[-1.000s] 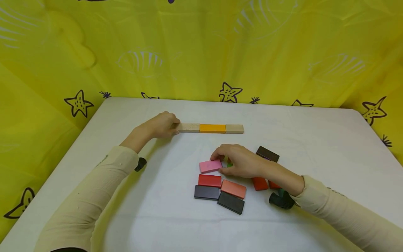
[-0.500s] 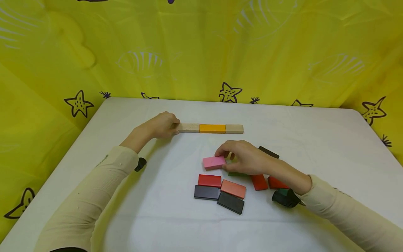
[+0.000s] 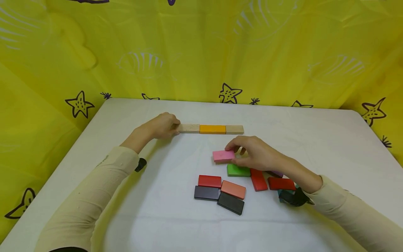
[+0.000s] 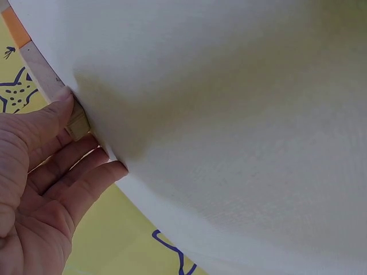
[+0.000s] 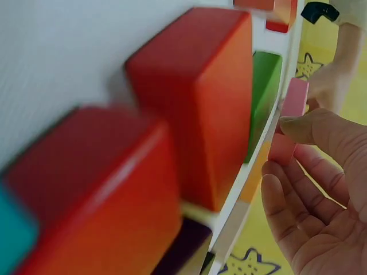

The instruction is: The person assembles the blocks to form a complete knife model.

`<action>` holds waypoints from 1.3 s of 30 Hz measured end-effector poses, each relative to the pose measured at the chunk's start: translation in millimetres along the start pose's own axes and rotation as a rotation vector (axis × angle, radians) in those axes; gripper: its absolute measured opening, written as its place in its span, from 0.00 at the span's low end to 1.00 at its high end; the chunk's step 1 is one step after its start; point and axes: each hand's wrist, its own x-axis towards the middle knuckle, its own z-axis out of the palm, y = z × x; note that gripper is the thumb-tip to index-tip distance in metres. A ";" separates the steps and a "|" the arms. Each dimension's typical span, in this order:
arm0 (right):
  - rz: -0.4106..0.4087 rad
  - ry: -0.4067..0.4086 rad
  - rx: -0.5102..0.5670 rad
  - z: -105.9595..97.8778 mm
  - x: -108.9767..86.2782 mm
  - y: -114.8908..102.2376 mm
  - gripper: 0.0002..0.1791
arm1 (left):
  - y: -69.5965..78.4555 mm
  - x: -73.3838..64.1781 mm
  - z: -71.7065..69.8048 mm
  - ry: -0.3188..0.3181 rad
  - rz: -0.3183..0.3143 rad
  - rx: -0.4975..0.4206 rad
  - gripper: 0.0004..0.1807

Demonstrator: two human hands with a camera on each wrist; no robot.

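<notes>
My left hand [image 3: 163, 125] pinches the left end of a plain wooden block [image 3: 190, 128] between thumb and fingers. That block lies end to end with an orange block [image 3: 212, 129] and a second plain wooden block [image 3: 234, 130]. In the right wrist view, a pink block [image 5: 296, 97] is pinched between the thumb and fingers of my right hand [image 5: 327, 172]. The head view shows the pink block [image 3: 223, 156] just above and left of a green block [image 3: 238, 170], nearer to me than the row.
Around my right wrist lie a red block [image 3: 259, 180], another red block [image 3: 281, 184], a partly hidden purple one [image 3: 277, 173] and a teal one [image 3: 283, 200]. Nearer to me sit a red block [image 3: 209, 181], a coral block [image 3: 233, 189] and two dark blocks [image 3: 206, 193].
My right hand has lifted the pink block and carried it right and away from me, uncovering the green block. My left hand and the row have stayed put.
</notes>
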 end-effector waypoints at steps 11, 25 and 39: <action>0.019 0.064 -0.029 -21.5 -12.6 17.1 0.17 | 0.8 1.1 0.1 -0.009 -0.006 0.010 0.08; 0.110 0.111 -0.076 -45.6 -21.3 45.7 0.19 | -0.2 1.5 -0.2 -0.004 0.002 0.005 0.09; 0.181 0.123 -0.092 -59.6 -19.6 78.0 0.21 | 1.5 0.8 -1.1 -0.019 -0.025 -0.006 0.07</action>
